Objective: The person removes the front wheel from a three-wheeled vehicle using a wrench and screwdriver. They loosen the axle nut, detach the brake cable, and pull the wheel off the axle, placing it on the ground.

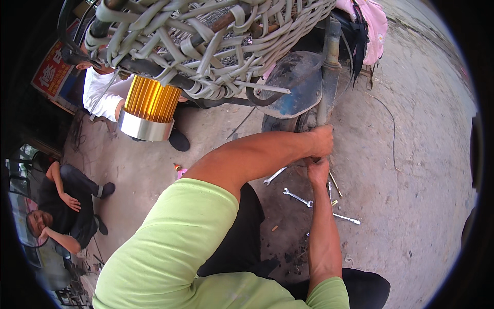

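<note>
My left hand (322,140) is closed at the lower end of a grey fork leg (332,56), beside the front wheel (280,122) of a vehicle. Just below it is my right hand (317,170), its fingers curled, almost touching the left. What either hand grips is hidden behind the fingers. A scuffed dark mudguard (293,85) covers the top of the wheel. On the ground near my right forearm lie an open-end wrench (297,198), a second wrench (275,176), a silver socket-type tool (347,219) and a thin brass-coloured rod (335,184).
A grey woven basket (206,51) overhangs the wheel, with an amber ribbed lamp (153,100) beneath it. Pink fabric (373,31) hangs at the back right. One person in black (74,201) sits at left; another in white (103,90) is behind the basket. A thin wire (393,129) lies right.
</note>
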Motion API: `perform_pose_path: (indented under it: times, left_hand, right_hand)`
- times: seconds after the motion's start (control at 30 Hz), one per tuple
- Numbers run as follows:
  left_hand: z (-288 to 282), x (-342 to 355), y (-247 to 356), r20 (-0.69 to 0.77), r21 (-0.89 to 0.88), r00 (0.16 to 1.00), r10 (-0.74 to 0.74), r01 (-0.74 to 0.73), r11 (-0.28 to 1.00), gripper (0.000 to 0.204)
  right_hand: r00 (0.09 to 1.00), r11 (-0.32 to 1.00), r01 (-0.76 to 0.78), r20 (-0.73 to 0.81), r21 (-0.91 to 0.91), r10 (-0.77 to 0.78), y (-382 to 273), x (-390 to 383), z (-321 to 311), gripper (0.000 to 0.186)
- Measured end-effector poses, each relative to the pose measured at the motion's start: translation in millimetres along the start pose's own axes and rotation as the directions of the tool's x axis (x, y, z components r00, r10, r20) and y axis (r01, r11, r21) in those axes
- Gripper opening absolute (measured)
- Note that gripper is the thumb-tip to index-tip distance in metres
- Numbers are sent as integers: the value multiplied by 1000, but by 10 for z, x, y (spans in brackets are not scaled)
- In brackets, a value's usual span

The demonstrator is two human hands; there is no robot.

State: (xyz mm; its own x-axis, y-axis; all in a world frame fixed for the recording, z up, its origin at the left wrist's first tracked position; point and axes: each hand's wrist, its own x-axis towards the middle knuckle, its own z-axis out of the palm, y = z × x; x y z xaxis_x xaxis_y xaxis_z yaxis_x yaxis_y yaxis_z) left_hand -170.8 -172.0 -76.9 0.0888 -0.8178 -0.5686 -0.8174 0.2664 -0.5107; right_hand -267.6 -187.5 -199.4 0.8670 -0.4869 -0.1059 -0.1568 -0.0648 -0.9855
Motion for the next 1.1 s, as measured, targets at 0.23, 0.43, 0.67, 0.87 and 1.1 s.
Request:
perform_pose_path:
  times: [0.23, 0.43, 0.67, 0.87, 1.1]
  left_hand:
    - [-79, 55, -26, 28, -12, 999, 21, -21, 1000, 24]
    - [31, -52, -29, -81, -43, 997, 8, -12, 999, 18]
    - [-126, -28, -69, -7, -40, 998, 59, -60, 997, 19]
    - [24, -42, -64, -31, -8, 999, 39, -39, 999, 17]
    - [-48, 57, -81, -3, -53, 999, 39, -39, 998, 20]
  right_hand:
    - [954, 905, -282, 191, 318, 230, 55, 39, -160, 17]
    - [998, 971, -59, -10, 232, 63, 143, 32, 42, 28]
    - [994, 938, -95, 88, 332, 69, 145, 10, -47, 25]
    - [956, 869, -289, 162, 402, 243, 21, 12, 0, 18]
    - [997, 934, -75, 15, 348, 75, 407, 152, 70, 30]
